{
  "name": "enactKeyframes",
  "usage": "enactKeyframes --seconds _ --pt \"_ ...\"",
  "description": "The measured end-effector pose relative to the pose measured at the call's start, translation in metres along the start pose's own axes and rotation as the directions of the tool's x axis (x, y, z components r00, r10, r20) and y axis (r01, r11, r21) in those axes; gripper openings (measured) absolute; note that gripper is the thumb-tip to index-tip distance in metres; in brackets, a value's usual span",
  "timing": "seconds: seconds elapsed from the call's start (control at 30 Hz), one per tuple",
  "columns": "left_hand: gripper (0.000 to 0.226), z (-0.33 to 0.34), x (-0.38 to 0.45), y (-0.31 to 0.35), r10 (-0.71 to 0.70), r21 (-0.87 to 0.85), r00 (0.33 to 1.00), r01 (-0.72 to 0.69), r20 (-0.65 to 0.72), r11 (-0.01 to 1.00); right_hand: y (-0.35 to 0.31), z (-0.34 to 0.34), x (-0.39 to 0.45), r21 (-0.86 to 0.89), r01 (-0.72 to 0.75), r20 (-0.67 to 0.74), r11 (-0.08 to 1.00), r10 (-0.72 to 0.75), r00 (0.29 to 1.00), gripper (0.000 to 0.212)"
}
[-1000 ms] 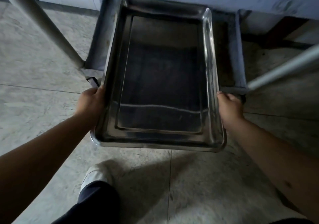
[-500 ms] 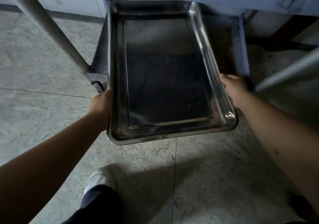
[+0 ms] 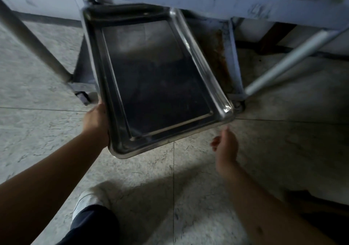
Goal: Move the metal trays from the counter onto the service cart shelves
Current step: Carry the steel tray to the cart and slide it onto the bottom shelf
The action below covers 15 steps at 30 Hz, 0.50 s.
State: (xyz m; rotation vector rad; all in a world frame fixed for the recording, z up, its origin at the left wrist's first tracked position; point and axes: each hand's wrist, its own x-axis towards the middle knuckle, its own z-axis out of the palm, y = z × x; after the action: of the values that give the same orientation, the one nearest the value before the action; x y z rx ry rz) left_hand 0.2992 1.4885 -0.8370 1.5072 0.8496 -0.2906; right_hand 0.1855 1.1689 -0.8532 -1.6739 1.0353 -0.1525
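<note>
Tray [image 3: 156,78] sits skewed, half onto bottom cart shelf [image 3: 224,56], near end overhanging floor. Gripped by left hand [image 3: 97,120] only; right hand [image 3: 224,142] released, just off corner. Should be squared, then pushed fully in.

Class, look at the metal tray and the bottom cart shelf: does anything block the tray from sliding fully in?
Nothing visible does. The metal tray is already partly in over the bottom shelf, whose visible part looks bare; the left hand holds its edge.
</note>
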Motion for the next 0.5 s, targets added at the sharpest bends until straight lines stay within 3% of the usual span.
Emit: enactKeyframes --seconds 0.13,0.27,0.37,0.5 --pt "0.047 0.007 -0.006 -0.003 -0.008 -0.057 0.999 0.01 0.042 0.998 -0.006 0.033 -0.032 0.121 -0.017 0.142 0.993 0.0 0.99 0.035" --pt "0.034 0.018 -0.022 -0.012 -0.043 -0.147 0.998 0.048 0.039 0.988 -0.016 0.029 -0.02 0.226 -0.048 0.122 0.973 0.021 0.992 0.034" --pt "0.037 0.031 -0.038 -0.024 -0.014 -0.203 0.983 0.052 0.181 0.978 -0.023 0.019 0.0 0.34 -0.111 0.071 0.934 0.092 0.993 0.029" --pt "0.044 0.045 -0.054 -0.035 0.048 -0.143 0.926 0.007 0.375 0.99 -0.036 0.01 0.04 0.389 -0.206 0.031 0.898 0.211 0.977 0.024"
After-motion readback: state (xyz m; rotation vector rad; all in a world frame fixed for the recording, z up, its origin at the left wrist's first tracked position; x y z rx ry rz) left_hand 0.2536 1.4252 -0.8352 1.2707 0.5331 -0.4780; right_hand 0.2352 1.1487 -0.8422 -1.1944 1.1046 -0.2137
